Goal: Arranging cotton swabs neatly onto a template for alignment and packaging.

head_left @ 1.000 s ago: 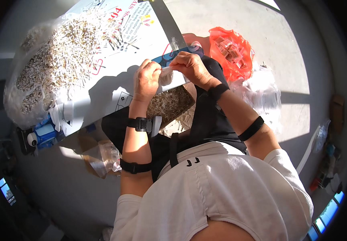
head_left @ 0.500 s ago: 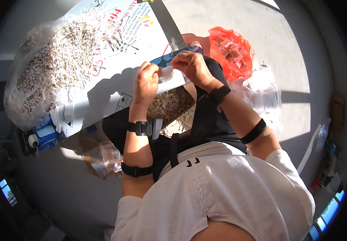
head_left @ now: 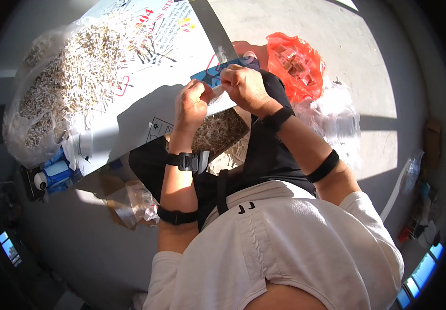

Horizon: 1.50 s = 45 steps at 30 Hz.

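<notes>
My left hand and my right hand are raised close together over the near edge of the white table. Both have their fingertips pinched on a small translucent piece that looks like a little plastic bag. Fingers cover most of it, so its contents cannot be made out. Just beyond the hands lies a flat blue piece at the table's edge. Below them, by my lap, a box holds many short thin pieces, white and brown.
A large clear bag spills a heap of similar short pieces across the table's left. On the right, a red plastic bag holds small packets, beside a pile of clear plastic bags. A blue-and-white bottle-like object is at lower left.
My hands have drawn slightly closer together, with the fingers curled further over the translucent piece, which shows less. The heap and bags stay as they were.
</notes>
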Available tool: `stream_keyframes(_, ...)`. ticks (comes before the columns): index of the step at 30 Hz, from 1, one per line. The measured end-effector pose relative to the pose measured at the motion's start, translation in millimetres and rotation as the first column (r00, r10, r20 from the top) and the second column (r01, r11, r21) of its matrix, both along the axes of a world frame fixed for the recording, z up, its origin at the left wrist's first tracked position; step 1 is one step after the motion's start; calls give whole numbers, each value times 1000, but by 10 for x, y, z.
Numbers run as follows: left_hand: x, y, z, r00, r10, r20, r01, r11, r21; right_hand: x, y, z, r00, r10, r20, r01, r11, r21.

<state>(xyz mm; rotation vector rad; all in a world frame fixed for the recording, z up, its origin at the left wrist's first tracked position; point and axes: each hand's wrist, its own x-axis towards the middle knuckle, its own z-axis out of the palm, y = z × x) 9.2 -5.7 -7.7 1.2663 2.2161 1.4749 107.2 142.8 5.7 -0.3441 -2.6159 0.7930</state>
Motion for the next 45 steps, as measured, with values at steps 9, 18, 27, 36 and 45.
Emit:
stream_keyframes(9,-37,-86,96,995,-72,-71,55,973,-225,72,45,-147,982,168,-86,-187,809,-557)
stream_keyframes(18,-117,-277,6,969,-29,247,29,1000,6,50,10,-154,980,146,-133,-173,959,-223)
stream_keyframes(27,5,-163,114,968,13,-251,-71,972,-224,38,11,-126,969,195,-149,-218,962,-161)
stream_keyframes(36,-28,-103,161,984,-64,-164,17,961,-275,44,-4,-171,977,190,-92,-202,969,-140)
stream_keyframes(45,-90,-15,252,986,-150,-65,117,926,-359,-32,78,-155,941,331,-78,-332,943,0)
